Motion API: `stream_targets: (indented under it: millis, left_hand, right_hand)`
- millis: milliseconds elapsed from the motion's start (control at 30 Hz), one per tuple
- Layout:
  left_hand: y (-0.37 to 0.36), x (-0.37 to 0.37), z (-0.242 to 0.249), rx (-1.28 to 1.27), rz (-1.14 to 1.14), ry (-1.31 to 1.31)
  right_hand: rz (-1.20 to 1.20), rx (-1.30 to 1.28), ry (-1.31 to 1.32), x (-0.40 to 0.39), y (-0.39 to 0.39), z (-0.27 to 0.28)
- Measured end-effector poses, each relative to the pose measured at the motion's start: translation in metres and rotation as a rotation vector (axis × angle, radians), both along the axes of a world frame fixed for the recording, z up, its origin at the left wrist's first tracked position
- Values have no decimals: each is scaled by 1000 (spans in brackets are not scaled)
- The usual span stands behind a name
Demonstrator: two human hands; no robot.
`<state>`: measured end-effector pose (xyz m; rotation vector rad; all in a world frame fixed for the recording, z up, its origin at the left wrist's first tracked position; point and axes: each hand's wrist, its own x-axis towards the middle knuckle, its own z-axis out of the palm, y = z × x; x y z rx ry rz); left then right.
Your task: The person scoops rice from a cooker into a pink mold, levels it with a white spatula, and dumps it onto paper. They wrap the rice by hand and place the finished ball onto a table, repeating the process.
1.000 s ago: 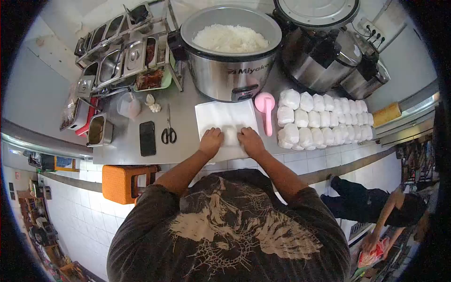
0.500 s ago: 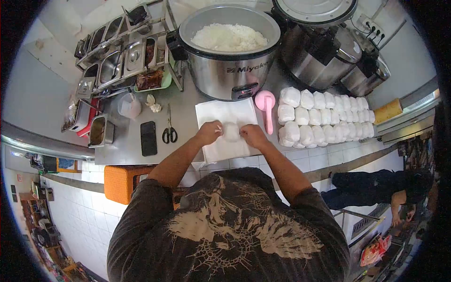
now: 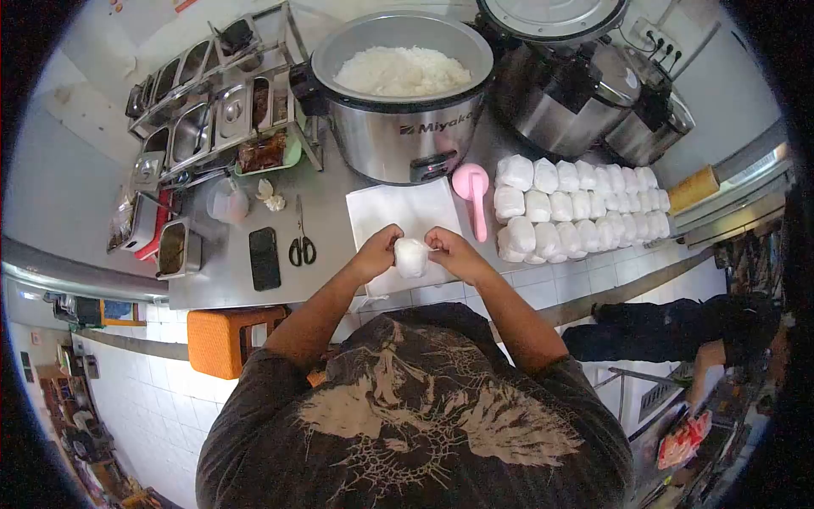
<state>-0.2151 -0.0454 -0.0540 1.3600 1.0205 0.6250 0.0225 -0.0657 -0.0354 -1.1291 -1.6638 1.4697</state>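
Note:
Between my two hands is a white paper-wrapped packet of rice [image 3: 413, 259], rounded and tilted toward me over the near half of the white paper sheets [image 3: 373, 208]. My left hand [image 3: 379, 252] is closed on the packet's left edge. With its fingers pinched, my right hand [image 3: 455, 254] grips the wrapper at the right edge. A pink rice scoop [image 3: 477, 204] lies just right of the sheets. Behind them stands a big rice cooker [image 3: 398, 136], its lid up, with cooked white rice [image 3: 403, 71] inside.
Several wrapped packets [image 3: 564, 208] sit in rows at the right. Scissors [image 3: 301, 242] and a black phone [image 3: 264, 259] lie at the left, near a rack of metal pans [image 3: 191, 131]. More cookers [image 3: 560, 102] stand at the back right. Another person [image 3: 661, 331] is beyond, at the right.
The packet, lying on the paper before, has been tipped up and drawn toward me. My hands have come closer together around it. The person at the right has shifted an arm.

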Motion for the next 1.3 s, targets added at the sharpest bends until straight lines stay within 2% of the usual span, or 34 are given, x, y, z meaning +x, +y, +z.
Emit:
stream_targets:
  millis: [67, 167, 200, 300, 400, 467, 500, 533, 567, 600, 667, 767, 800, 900, 967, 1033, 1067, 1100, 1167, 1233, 1267, 1300]
  left_hand:
    - [-7, 3, 11, 22, 8, 28]
    - [-21, 19, 19, -62, 198, -37]
    - [-24, 22, 23, 50, 223, 28]
    - [-26, 32, 29, 324, 275, 170]
    - [-24, 38, 32, 400, 266, 216]
    - [-29, 39, 49, 382, 185, 202]
    - [-33, 41, 66, 276, 169, 112]
    - [-37, 43, 86, 171, 151, 24]
    - [-38, 45, 96, 64, 131, -60]
    - [-36, 47, 95, 6, 97, -101]
    - [-38, 44, 90, -122, 36, -170]
    - [-38, 51, 53, -346, -30, -396]
    - [-40, 58, 60, -480, -104, -532]
    - [-42, 81, 79, -831, -272, -666]
    - [-36, 102, 56, -744, -443, -390]
    - [-34, 124, 57, -683, -528, -419]
    - [-32, 138, 52, -668, -531, -394]
    - [-30, 153, 47, -653, -534, -368]
    - [-23, 164, 62, -659, -343, -178]
    - [-16, 174, 56, -724, -248, -207]
    - [-15, 179, 58, -761, -180, -247]
    - [-15, 181, 60, -796, -107, -291]
  right_hand:
    - [-103, 333, -267, -5, -16, 30]
    - [-334, 423, -294, -14, -24, 28]
    - [-313, 168, -153, -12, -22, 2]
    - [-371, -107, -17, -13, -36, -3]
    - [-376, -59, 268, -25, -53, 24]
    - [-408, -8, 149, -22, -61, 48]
    - [-426, 15, 92, -22, -65, 54]
    - [-466, -28, 267, -21, -66, 52]
    - [-475, -63, 333, -17, -69, 48]
    - [-483, -99, 400, -14, -72, 42]
    - [-470, -238, 523, -8, -83, 65]
    - [-424, -349, 861, -1, -100, 83]
    - [-370, -412, 852, 11, -106, 89]
    - [-301, -411, 958, 23, -122, 98]
    - [-224, -361, 1005, 34, -122, 93]
    - [-142, -369, 1012, 59, -113, 94]
    - [-196, -379, 813, 89, -110, 97]
    - [-363, -268, 611, 120, -99, 91]
    - [-684, -43, 208, 187, -71, 65]
    - [-1017, -3, 31, 281, -43, 65]
    - [-1141, 101, -97, 343, -26, 35]
    - [-1337, 156, -242, 395, -6, 33]
